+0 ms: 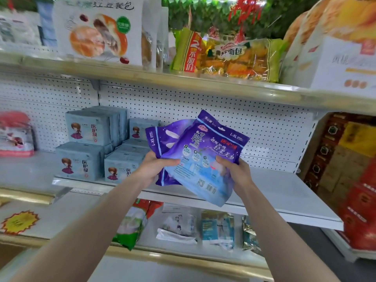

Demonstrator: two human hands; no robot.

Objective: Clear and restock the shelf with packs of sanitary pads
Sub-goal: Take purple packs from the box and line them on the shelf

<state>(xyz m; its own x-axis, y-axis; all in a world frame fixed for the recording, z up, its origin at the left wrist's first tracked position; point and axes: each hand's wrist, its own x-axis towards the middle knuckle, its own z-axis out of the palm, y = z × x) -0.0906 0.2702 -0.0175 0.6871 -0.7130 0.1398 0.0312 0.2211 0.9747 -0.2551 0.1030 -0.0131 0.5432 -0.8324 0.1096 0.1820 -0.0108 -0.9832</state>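
White bun pack [97,29] standing up top at L, yellow-green bread bag [230,58] lying just beside it on the R. Red cartons [362,210] sitting stacked far R. Yellow starburst tag [20,221] lying low L. Green bag [132,224] leaning below.

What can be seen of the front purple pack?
The front purple pack is a plastic pouch, purple on top fading to pale blue, printed with white text, L-XL and a barcode. It is held tilted before the white shelf. The left hand and right hand grip its lower sides; a second purple pack lies behind it.
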